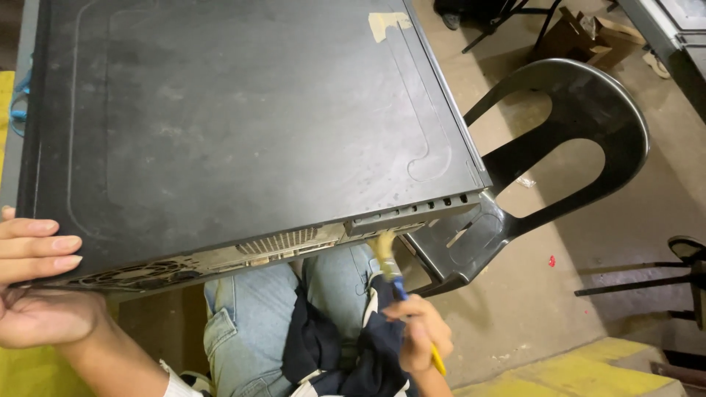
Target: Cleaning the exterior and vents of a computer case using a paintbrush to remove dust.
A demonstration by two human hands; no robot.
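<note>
A large black, dusty computer case [243, 125] lies on its side across my lap, its rear panel with vents and slots facing me. My left hand [37, 287] grips the case's near left corner, fingers curled over the top edge. My right hand [419, 331] holds a small paintbrush [393, 272] with a blue and yellow handle. Its pale bristles touch the rear panel near the case's right corner. My legs in light blue jeans [257, 323] show under the case.
A black plastic chair [581, 117] stands to the right, partly under the case. Cardboard scraps [581, 33] lie on the concrete floor at the top right. A yellow painted kerb [588, 371] runs along the bottom right. A dark metal stand [662, 272] is at the right edge.
</note>
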